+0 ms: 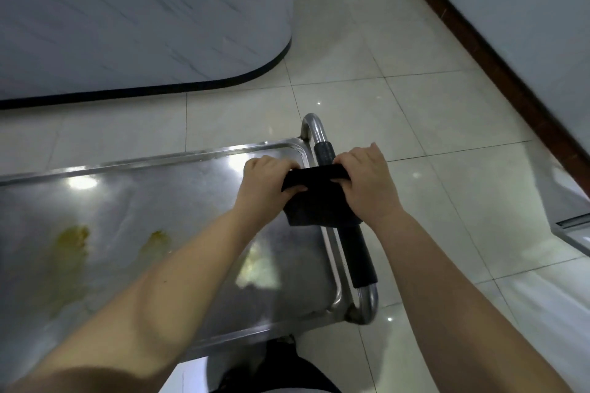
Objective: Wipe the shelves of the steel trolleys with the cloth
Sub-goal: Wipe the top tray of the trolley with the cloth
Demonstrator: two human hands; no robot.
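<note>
A steel trolley stands in front of me, its top shelf (pixel 166 201) shiny and marked with yellowish stains (pixel 71 239) on the left part. A black cloth (pixel 317 198) hangs over the trolley's right end, by the handle (pixel 356 252) with its black grip. My left hand (pixel 265 179) grips the cloth's left edge, fingers curled round it. My right hand (pixel 367 179) grips the cloth's right edge above the handle. Both hands hold the cloth stretched between them.
A white marble-look counter (pixel 143 16) with a black base curves across the top left. Pale floor tiles (pixel 431 124) lie to the right. A dark brown skirting (pixel 498 60) runs along the right wall. Another steel edge (pixel 574 226) shows at far right.
</note>
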